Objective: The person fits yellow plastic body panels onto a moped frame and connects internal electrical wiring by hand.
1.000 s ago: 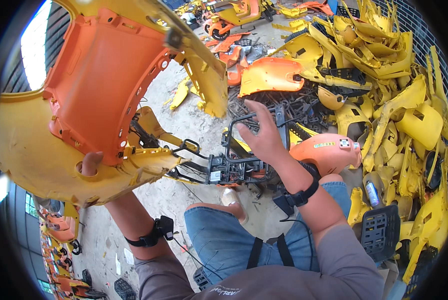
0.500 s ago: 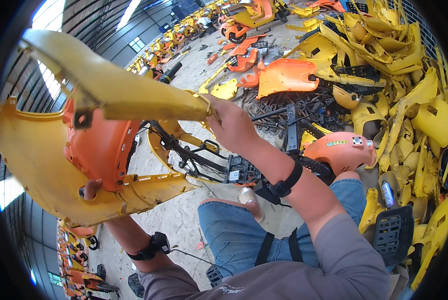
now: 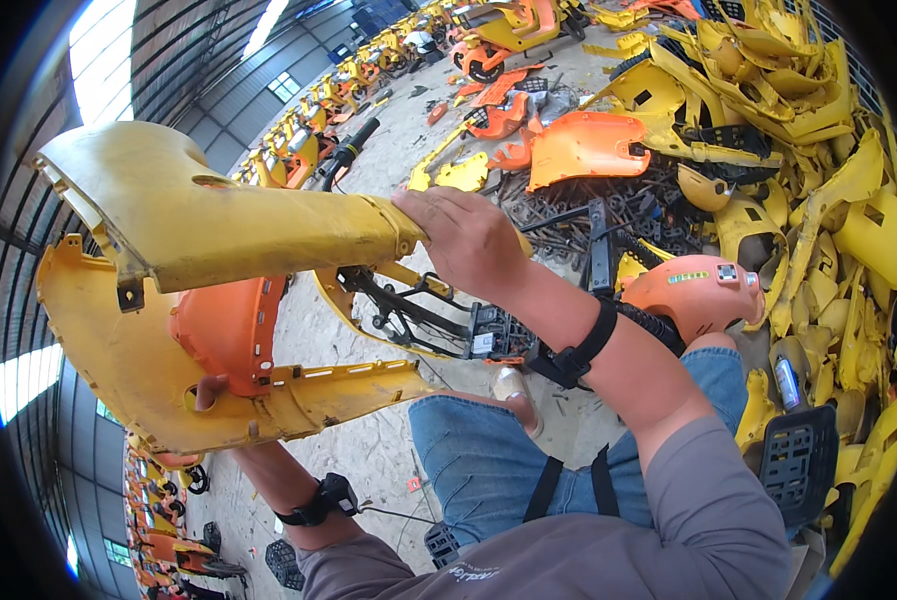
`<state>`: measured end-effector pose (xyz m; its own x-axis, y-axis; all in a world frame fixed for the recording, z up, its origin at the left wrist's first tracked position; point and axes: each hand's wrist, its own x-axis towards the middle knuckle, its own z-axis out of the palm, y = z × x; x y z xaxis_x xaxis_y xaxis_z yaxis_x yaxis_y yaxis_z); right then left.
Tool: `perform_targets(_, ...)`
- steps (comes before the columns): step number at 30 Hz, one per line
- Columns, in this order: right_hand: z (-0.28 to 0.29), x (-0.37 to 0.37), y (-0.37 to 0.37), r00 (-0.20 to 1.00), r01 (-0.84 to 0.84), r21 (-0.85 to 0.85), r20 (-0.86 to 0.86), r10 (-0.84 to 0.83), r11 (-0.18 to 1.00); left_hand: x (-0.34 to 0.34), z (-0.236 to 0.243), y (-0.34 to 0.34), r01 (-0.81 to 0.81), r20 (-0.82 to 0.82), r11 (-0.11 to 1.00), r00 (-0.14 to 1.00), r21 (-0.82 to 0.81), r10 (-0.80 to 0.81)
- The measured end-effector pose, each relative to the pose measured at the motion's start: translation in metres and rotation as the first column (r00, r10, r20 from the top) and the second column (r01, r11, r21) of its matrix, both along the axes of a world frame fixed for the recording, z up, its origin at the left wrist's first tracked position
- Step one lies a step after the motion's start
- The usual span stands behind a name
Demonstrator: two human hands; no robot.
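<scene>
Yellow scooter shell (image 3: 218,240), orange panel (image 3: 233,330) inside, held aloft at frame left. Right hand (image 3: 468,240) curls closed over upper prong (image 3: 393,230); left hand (image 3: 208,392) pokes one digit through shell, other fingers hidden, grip unclear. Likely light, stiff, brittle-edged; prong ends best hold.

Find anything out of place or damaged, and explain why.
A blue-and-silver cylindrical can rests among heaped yellow plastic panels at right, odd amid bodywork. The held yellow-and-orange plastic shell shows dark smudges, suggesting wear.
</scene>
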<state>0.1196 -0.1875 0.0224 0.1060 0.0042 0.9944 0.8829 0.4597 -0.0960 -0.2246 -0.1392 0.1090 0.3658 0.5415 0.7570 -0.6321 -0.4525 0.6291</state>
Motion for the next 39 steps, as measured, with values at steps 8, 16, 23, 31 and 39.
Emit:
perform_targets(8,0.010,0.007,-0.013,0.982,0.160,0.013,0.096,-0.160,0.987,-0.011,-0.031,0.031,0.066,-0.006,0.981,0.998,-0.181,-0.068)
perform_targets(16,0.011,0.011,-0.016,0.964,0.218,-0.029,0.165,-0.210,0.976,-0.010,-0.051,0.053,0.132,0.012,0.944,0.991,-0.302,-0.135)
perform_targets(23,0.032,-0.004,-0.039,0.936,0.294,-0.008,0.202,-0.286,0.956,-0.019,-0.072,0.068,0.205,0.008,0.863,0.974,-0.463,-0.227)
perform_targets(31,0.045,-0.006,-0.054,0.888,0.402,-0.061,0.271,-0.372,0.914,-0.016,-0.084,0.081,0.234,-0.018,0.783,0.954,-0.576,-0.298)
perform_targets(39,0.040,-0.004,-0.055,0.873,0.451,-0.085,0.246,-0.420,0.888,-0.002,-0.093,0.075,0.149,-0.015,0.833,0.983,-0.533,-0.186)
